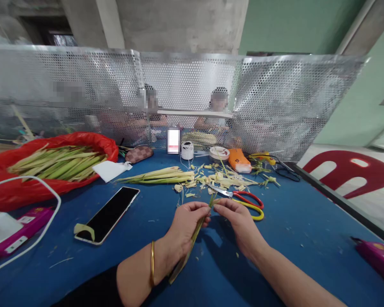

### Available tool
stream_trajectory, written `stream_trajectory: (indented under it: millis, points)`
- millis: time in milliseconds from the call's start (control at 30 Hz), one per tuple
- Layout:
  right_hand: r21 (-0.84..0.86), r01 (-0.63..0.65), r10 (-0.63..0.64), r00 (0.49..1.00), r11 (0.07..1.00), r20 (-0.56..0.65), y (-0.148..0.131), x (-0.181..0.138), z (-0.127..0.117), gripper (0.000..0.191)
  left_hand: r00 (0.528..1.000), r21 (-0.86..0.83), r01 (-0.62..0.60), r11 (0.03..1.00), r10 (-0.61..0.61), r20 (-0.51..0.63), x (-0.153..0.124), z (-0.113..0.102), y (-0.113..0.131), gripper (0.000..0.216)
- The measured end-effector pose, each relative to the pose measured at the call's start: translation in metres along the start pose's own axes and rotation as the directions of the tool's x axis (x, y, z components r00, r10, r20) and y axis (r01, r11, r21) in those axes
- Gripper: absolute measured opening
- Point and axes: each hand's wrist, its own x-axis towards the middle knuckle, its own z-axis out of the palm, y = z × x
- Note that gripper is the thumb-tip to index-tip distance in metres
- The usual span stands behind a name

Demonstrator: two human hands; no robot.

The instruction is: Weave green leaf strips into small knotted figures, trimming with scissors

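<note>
My left hand (192,219) is closed around a long green-brown plant leaf (193,245), whose lower end hangs toward me past the wrist. My right hand (228,213) pinches at the leaf's upper tip, close to the left thumb. Just behind the right hand lie scissors (248,200) with one red and one yellow handle. Beyond the hands a bundle of pale green leaves or stalks (160,175) rests on the blue table (284,230). Cut scraps (224,179) are scattered beside it.
A red plastic bag (51,189) full of green leaves stands at left, near a black-screened phone (110,215). Purple power strips (19,230) and a white cable (56,200) lie about. Farther back are an orange tissue pack (239,161), a thread spool (187,151) and a perforated screen (185,76).
</note>
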Motion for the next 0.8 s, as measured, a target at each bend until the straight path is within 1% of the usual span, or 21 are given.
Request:
stream_trajectory:
  millis: [67, 233, 333, 400, 500, 567, 633, 700, 733, 800]
  points:
    - [-0.012, 0.025, -0.025, 0.999, 1.000, 0.039, 0.0012, 0.0004, -0.0001, 0.022, 1.000, 0.009, 0.000, 1.000, -0.001, 0.018, -0.0008, 0.0003, -0.0011, 0.013]
    - [-0.081, 0.087, -0.086, 0.996, 0.993, 0.013, 0.0046, 0.0036, -0.0036, 0.020, 0.995, 0.058, 0.057, 0.997, -0.061, 0.074, -0.0011, -0.0006, 0.0002, 0.013]
    - [-0.124, 0.108, -0.104, 0.994, 0.986, 0.042, 0.0029, 0.0054, -0.0046, 0.021, 0.993, 0.077, 0.057, 0.995, -0.064, 0.095, -0.0009, -0.0018, 0.0035, 0.013]
    - [-0.152, 0.120, -0.104, 0.988, 0.981, 0.110, 0.0019, 0.0062, -0.0038, 0.023, 0.996, 0.064, 0.046, 0.997, -0.051, 0.078, -0.0010, -0.0022, 0.0055, 0.012]
    - [-0.232, 0.142, -0.080, 0.962, 0.962, 0.261, 0.0038, 0.0071, -0.0029, 0.027, 0.998, 0.006, 0.038, 0.999, -0.038, 0.058, -0.0007, -0.0025, 0.0073, 0.011]
    - [-0.341, 0.169, -0.066, 0.954, 0.925, 0.294, 0.0069, 0.0077, -0.0039, 0.029, 0.999, -0.020, 0.037, 0.999, -0.036, 0.035, 0.0005, -0.0029, 0.0076, 0.011]
    - [-0.453, 0.214, -0.096, 0.958, 0.865, 0.270, 0.0092, 0.0077, -0.0060, 0.029, 0.999, -0.031, 0.040, 0.999, -0.040, 0.003, 0.0023, -0.0036, 0.0075, 0.013]
    - [-0.532, 0.281, -0.163, 0.953, 0.799, 0.257, 0.0096, 0.0062, -0.0080, 0.029, 0.999, -0.038, 0.047, 0.998, -0.048, -0.015, 0.0043, -0.0044, 0.0068, 0.014]
    - [-0.551, 0.330, -0.215, 0.940, 0.767, 0.264, 0.0090, 0.0047, -0.0086, 0.028, 0.999, -0.044, 0.047, 0.998, -0.048, -0.012, 0.0053, -0.0049, 0.0063, 0.015]
    - [-0.549, 0.446, -0.343, 0.895, 0.707, 0.284, 0.0067, 0.0012, -0.0086, 0.025, 0.999, -0.050, 0.034, 0.998, -0.034, 0.008, 0.0067, -0.0057, 0.0048, 0.016]
